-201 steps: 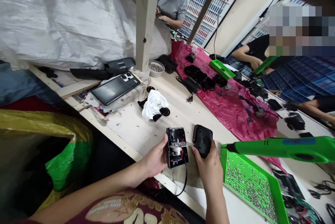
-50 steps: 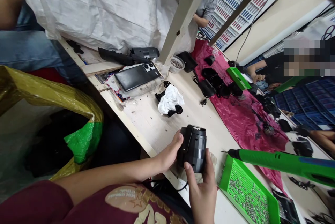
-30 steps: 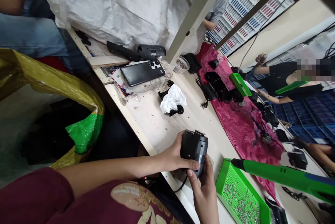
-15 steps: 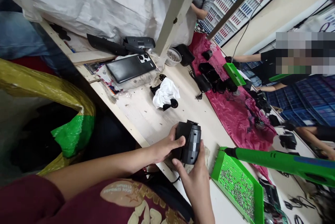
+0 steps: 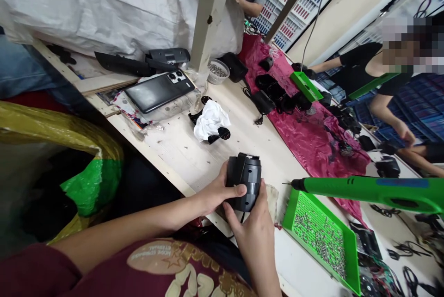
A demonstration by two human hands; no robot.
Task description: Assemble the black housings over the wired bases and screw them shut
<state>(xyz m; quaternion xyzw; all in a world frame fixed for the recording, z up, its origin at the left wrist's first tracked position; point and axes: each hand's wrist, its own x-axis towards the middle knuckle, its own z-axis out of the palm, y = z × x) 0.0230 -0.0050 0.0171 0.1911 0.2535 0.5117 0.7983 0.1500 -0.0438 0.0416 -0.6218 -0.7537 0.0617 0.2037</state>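
Both my hands grip a black plastic housing [image 5: 249, 179] with small screw holes along its face, held over the near edge of the bench. My left hand [image 5: 220, 193] wraps its left side, the thumb lying across the front. Around the lower right side curls my right hand [image 5: 253, 223], its thumb at the bottom. A cord seems to run down from under the housing. To the right, a green electric screwdriver [image 5: 360, 190] points its bit toward the housing, above a green basket [image 5: 289, 209] of small screws.
Crumpled white cloth [image 5: 211, 121] lies on black parts. Behind it are a phone [image 5: 161, 91] and a bowl of screws [image 5: 218, 71] beside a post [image 5: 208, 19]. Black parts cover a pink sheet [image 5: 294, 144]. Co-workers [image 5: 360, 63] work across the bench. A yellow-green sack [image 5: 104, 149] stands at left.
The two plastic pieces of the housing look closer together, and my left thumb has shifted across its front. The view has shifted slightly. A co-worker's arm opposite has moved.
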